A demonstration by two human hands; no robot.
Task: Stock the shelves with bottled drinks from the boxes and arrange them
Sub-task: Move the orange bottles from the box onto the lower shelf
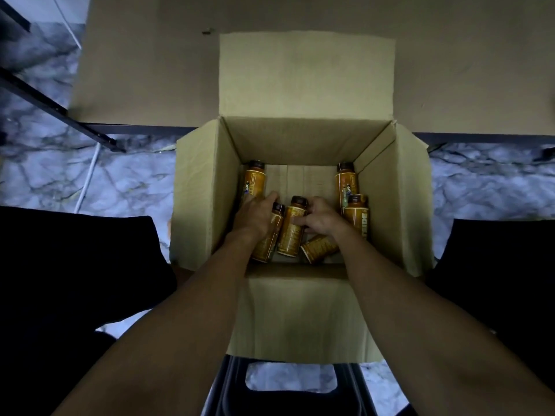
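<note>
The person is wearing dark, near-black trousers (75,280), and the cloth is showing plain and unmarked over the left leg (90,250) and the right leg (498,280). Both forearms are showing bare, from the frame's lower edge up to the left hand (255,219) and the right hand (322,222).

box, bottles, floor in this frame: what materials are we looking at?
Box: corrugated cardboard, matte brown. Creased flaps and raw cut edges show.
Bottles: probably plastic, with glossy orange printed wraps and dark caps. Glass can't be ruled out in this light.
Floor: polished stone or marble-look tile, grey veining with a faint sheen.
</note>
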